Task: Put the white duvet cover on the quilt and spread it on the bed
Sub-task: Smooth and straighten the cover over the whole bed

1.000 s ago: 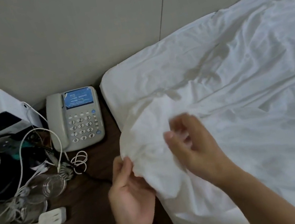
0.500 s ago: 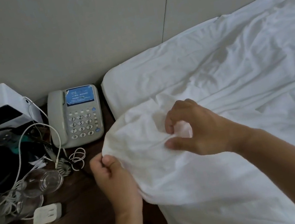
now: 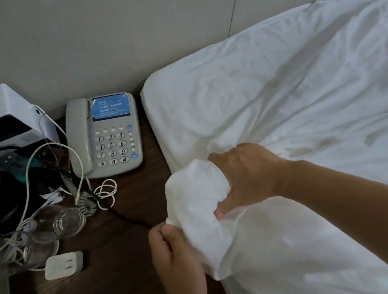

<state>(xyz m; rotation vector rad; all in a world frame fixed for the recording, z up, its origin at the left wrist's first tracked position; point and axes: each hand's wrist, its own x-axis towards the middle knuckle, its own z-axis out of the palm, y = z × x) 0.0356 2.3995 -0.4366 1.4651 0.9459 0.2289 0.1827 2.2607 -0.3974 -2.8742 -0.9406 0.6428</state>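
Corner of white duvet cover (image 3: 198, 208) bunched at bed (image 3: 205, 98) edge, gripped by right hand (image 3: 245, 179) above, pinched by left hand (image 3: 172, 251) below; remainder spread rightward.

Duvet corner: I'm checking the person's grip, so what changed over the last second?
The right hand, open and loose over the cloth a second ago, has closed and now grips the bunched corner of the white duvet cover. The left hand shifted from cupping it below to pinching its edge. The phone, glasses and charger stayed put.
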